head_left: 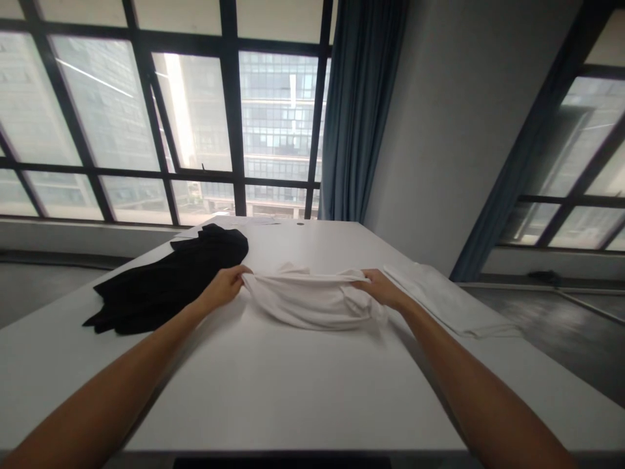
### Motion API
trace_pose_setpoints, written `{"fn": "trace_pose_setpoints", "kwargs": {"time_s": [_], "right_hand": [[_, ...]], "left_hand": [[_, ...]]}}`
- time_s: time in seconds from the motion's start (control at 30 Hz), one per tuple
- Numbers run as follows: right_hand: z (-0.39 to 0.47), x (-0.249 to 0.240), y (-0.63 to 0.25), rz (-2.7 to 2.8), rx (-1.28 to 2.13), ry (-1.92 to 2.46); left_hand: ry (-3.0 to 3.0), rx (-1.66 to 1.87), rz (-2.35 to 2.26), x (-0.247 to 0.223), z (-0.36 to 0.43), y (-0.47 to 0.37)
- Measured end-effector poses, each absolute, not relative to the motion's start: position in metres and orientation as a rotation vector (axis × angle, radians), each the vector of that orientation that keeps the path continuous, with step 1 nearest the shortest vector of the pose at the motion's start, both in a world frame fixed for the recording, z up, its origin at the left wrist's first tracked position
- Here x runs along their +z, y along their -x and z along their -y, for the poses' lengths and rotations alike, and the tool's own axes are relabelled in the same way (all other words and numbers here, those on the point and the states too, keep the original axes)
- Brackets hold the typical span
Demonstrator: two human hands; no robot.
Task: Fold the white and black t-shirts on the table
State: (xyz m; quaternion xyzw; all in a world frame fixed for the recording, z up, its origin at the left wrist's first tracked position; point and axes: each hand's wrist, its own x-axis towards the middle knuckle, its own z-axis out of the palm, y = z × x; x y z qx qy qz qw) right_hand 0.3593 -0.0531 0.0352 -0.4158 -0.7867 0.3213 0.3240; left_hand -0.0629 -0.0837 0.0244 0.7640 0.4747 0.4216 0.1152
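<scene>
While the white cloth spans the middle of the white table, I pinch its two upper ends, left hand and right hand each closed on fabric.

Soft, matt white cloth here, creasing in loose folds; dull black fabric over there, swallowing the light. Smooth white table, a faint sheen on it. And the blue curtain, pleated cloth, no gloss, against clear, shiny window glass.
</scene>
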Motion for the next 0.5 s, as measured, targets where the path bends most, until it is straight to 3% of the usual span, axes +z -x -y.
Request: {"fn": "trace_pose_setpoints", "kwargs": {"time_s": [0.1, 0.23, 0.33, 0.5], "right_hand": [[0.061, 0.044, -0.371, 1.983, 1.160, 1.013], [0.043, 0.031, -0.364, 1.737, 1.057, 1.021], [0.019, 0.012, -0.364, 1.518, 0.729, 1.317], [0.005, -0.007, -0.394, 1.657, 0.310, 1.611]], "left_hand": [[-1.762, 1.780, -1.148, 0.054, 0.086, 0.067], [-1.538, 1.944, -1.206, 0.054, 0.078, 0.070], [-1.720, 1.623, -1.489, 0.026, 0.070, 0.070], [-2.200, 0.700, -1.674, -0.013, 0.081, 0.076]]}}
